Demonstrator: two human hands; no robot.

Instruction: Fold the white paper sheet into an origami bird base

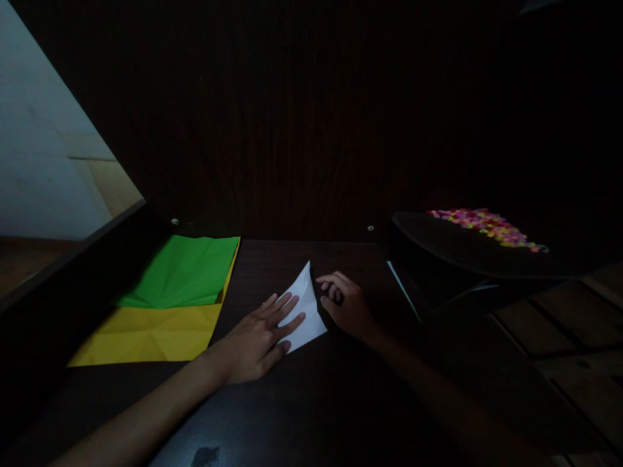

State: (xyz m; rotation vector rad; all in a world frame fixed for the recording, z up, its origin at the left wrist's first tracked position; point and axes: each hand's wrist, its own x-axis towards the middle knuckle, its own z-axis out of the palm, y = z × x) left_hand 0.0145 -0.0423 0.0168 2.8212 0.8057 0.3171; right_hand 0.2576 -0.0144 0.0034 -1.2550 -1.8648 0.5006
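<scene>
A folded sheet of white paper [307, 308] lies on the dark wooden surface, its narrow tip pointing away from me. My left hand [265, 334] rests flat on its left part, fingers spread and pressing it down. Just right of the paper is my right hand [345, 301], with its fingers curled and the index finger stretched toward the paper's tip. A small gap seems to separate it from the paper, and nothing shows in its grasp. Part of the paper is hidden under my left fingers.
To the left, a creased green sheet [187, 269] lies over a yellow sheet [150, 334]. A dark board [282, 130] rises behind. At right, a dark rounded shelf [438, 243] carries a cluster of small colourful pieces [487, 227]. A low dark edge [87, 253] runs along the left.
</scene>
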